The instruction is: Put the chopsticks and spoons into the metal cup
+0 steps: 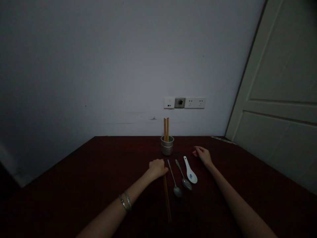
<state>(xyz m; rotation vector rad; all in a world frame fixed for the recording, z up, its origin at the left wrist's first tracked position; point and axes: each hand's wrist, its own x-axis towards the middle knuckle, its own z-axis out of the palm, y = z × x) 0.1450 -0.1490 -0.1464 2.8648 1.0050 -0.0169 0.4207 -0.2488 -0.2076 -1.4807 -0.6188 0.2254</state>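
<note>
My left hand [158,168] is closed over the upper end of a pair of wooden chopsticks [167,201] lying on the dark red table. Just to the right lie a long-handled metal spoon [177,191], a second metal spoon [186,184] and a white ceramic soup spoon [191,176] with a blue mark, handles pointing away from me. Beyond them a metal cup [167,148] stands upright, with several wooden chopsticks [166,129] in it. My right hand [203,156] rests on the table right of the soup spoon, holding nothing, its fingers loosely bent and apart.
The table [119,155] meets a pale wall behind the cup. Sockets and a switch plate [184,102] sit on that wall. A light panelled door [274,109] stands at the right, and a thin flat strip [223,140] lies at the table's far right edge.
</note>
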